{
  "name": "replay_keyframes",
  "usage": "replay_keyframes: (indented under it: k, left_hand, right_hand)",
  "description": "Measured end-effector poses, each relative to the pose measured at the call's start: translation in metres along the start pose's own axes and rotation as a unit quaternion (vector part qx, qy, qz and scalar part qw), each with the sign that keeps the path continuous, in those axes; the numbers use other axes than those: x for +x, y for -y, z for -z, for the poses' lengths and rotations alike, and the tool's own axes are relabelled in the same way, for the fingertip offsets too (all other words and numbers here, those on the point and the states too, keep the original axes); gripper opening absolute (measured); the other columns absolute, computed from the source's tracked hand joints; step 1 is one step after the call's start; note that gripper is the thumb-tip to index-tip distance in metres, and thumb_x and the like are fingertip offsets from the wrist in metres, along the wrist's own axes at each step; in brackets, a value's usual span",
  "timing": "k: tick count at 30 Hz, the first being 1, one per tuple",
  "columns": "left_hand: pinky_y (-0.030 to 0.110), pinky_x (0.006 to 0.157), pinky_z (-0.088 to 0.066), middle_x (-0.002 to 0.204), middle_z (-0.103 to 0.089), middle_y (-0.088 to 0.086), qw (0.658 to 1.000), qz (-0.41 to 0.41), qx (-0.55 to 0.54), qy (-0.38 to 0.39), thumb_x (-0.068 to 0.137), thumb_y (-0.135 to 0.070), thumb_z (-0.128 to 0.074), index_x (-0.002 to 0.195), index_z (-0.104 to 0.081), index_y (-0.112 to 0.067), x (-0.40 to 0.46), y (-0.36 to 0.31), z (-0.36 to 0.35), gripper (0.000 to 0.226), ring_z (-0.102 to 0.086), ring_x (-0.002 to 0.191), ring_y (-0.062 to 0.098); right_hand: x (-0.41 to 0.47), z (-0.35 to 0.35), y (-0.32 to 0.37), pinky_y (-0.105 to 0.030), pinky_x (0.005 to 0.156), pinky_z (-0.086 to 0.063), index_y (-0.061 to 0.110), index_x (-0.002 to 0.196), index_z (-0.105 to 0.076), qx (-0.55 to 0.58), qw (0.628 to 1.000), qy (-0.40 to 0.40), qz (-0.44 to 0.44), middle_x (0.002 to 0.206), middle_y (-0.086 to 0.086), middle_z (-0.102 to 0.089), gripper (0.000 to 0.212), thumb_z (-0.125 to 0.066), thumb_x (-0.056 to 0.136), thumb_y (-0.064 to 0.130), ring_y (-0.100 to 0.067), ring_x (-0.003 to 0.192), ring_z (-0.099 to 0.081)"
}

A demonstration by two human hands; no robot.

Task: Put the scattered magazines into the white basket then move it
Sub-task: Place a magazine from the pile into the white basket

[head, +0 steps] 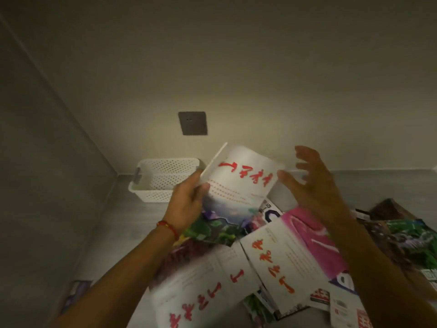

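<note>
A white perforated basket (151,191) stands on the grey surface in the back-left corner, against the wall. My left hand (186,204) grips a white magazine with red characters (238,183) by its left edge and holds it raised and bent, just right of the basket. Just right of that magazine, my right hand (312,183) hovers with its fingers spread, holding nothing. Several more magazines (279,261) lie scattered in an overlapping heap below my hands, some white with red characters, one pink, others green and purple.
A dark wall socket (192,123) sits on the back wall above the basket. A side wall closes the left. A magazine (75,297) lies at the lower left edge. Bare grey surface (123,223) shows in front of the basket.
</note>
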State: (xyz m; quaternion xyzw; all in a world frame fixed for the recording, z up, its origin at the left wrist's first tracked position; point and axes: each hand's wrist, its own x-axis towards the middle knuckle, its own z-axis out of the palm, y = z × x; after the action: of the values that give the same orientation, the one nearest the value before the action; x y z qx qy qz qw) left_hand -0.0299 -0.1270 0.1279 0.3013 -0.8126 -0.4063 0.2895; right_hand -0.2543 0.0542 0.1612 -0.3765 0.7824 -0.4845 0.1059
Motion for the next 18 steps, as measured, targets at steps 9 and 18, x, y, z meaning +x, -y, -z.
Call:
replay_keyframes:
  k: [9, 18]
  left_hand:
    - [0.035, 0.071, -0.062, 0.115, -0.073, -0.007, 0.964, 0.067, -0.259, -0.012, 0.098, -0.019, -0.055, 0.115, -0.064, -0.033, 0.060, 0.077, 0.150, 0.024, -0.070, 0.107, 0.018]
    - [0.033, 0.081, -0.056, 0.102, -0.075, 0.007, 0.987, 0.127, -0.013, -0.094, 0.087, -0.016, -0.071, 0.106, -0.075, -0.010, 0.139, 0.157, 0.196, 0.020, -0.069, 0.088, 0.023]
  right_hand:
    - [0.052, -0.178, 0.066, -0.036, 0.085, -0.058, 0.014, 0.130, -0.054, 0.098, 0.987, 0.125, -0.020, 0.117, -0.006, -0.071, 0.035, -0.061, 0.095, 0.017, -0.020, 0.101, -0.069]
    - [0.132, -0.263, 0.092, -0.006, 0.059, -0.042, 0.007, 0.104, -0.073, -0.122, 0.992, 0.036, -0.004, 0.106, -0.007, -0.075, 0.030, -0.059, 0.095, 0.031, -0.014, 0.079, -0.067]
